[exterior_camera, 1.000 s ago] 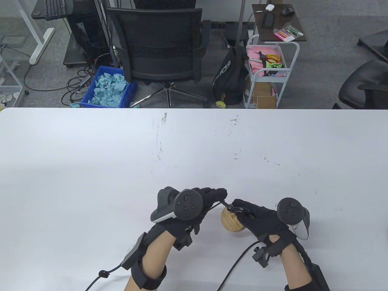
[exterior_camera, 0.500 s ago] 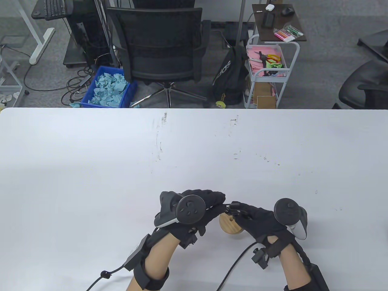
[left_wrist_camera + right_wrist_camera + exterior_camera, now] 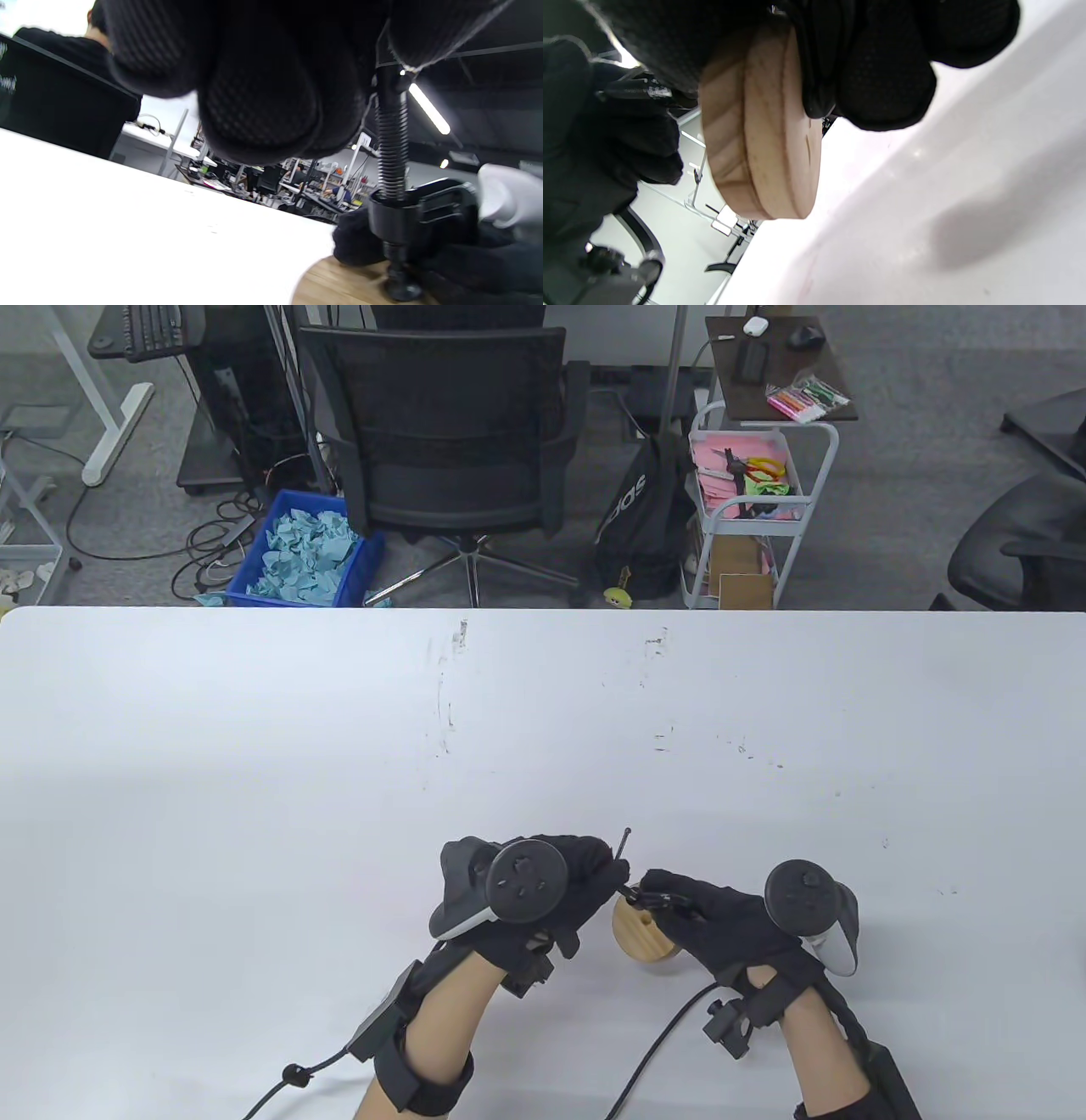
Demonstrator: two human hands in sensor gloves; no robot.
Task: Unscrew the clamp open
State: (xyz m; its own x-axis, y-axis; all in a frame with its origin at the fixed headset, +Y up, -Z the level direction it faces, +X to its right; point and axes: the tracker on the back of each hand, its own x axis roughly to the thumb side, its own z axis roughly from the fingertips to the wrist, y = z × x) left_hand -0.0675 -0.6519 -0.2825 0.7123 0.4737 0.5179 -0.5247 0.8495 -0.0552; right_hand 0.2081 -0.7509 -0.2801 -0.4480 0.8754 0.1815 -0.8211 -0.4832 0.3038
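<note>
A small black clamp (image 3: 649, 897) sits on a round wooden disc (image 3: 638, 937) near the table's front edge. In the left wrist view its threaded screw (image 3: 392, 161) runs through the black frame (image 3: 428, 209), and its foot (image 3: 401, 290) rests on the disc (image 3: 339, 284). My left hand (image 3: 607, 869) grips the top of the screw; the thin handle bar (image 3: 625, 840) sticks out past the fingers (image 3: 263, 84). My right hand (image 3: 670, 901) holds the clamp frame and disc. In the right wrist view its fingers (image 3: 882, 63) wrap the disc's edge (image 3: 759, 127), lifted off the table.
The white table (image 3: 339, 746) stretches far to the left, right and back of my hands. Behind its far edge stand an office chair (image 3: 441, 432), a blue bin (image 3: 305, 551) and a white cart (image 3: 747, 509).
My left hand has turned on the screw top, and the thin handle bar now sticks out above its fingers. The right hand and disc have shifted slightly left.
</note>
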